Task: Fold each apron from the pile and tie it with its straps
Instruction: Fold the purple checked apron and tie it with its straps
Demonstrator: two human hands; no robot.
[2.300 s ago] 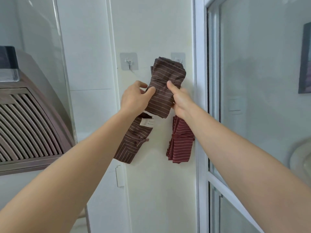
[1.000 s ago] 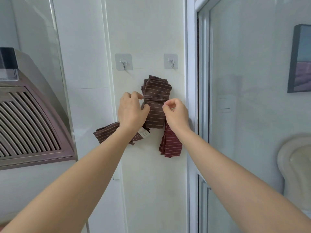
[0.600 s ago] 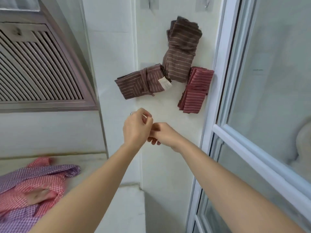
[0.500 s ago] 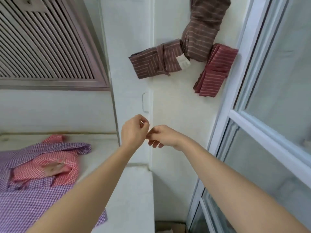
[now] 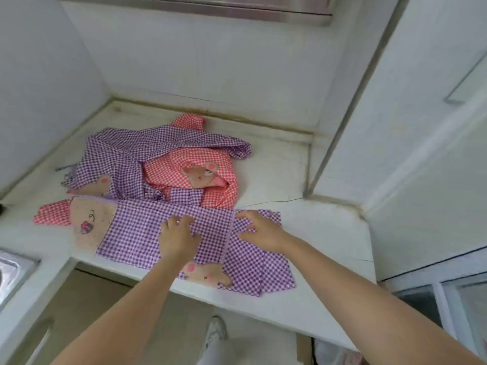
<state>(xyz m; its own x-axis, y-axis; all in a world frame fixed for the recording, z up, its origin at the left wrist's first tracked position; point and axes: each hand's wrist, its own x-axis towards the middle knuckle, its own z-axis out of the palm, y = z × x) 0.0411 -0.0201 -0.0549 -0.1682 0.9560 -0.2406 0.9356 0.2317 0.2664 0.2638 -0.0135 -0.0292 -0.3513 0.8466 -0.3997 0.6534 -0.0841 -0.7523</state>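
front apron [image 5: 147,233]: purple-white gingham, tan bear patch with pink spots; pile behind: purple gingham apron [image 5: 131,151] over a red-white gingham apron [image 5: 210,164], also with tan bear; table [image 5: 316,233] off-white; shoe [image 5: 215,330] white

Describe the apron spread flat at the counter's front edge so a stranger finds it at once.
On the white counter, look to the front edge. The purple checked apron lies there, before a crumpled pile of purple and red checked cloth. Only it is spread flat.
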